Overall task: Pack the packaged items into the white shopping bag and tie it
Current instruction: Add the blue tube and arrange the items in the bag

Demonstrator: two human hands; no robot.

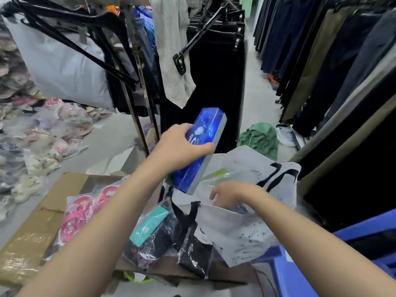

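My left hand [182, 144] grips a long blue box [202, 151], held tilted with its lower end over the mouth of the white shopping bag [242, 230]. My right hand [231, 195] reaches into the bag's opening, fingers spread, and rests on clear-wrapped items inside; whether it grips anything is hidden. The bag has black handles and black markings. Left of it on flattened cardboard [32, 241] lie a pink packaged item [79, 215], a dark packaged item with a teal label [150, 232] and a black packaged item [195, 254].
Racks of dark trousers [216, 82] hang ahead and on the right. Piles of packaged goods [32, 129] cover the floor at left. A green cloth [260, 138] lies on the floor beyond the bag. A blue plastic stool [310, 264] stands at lower right.
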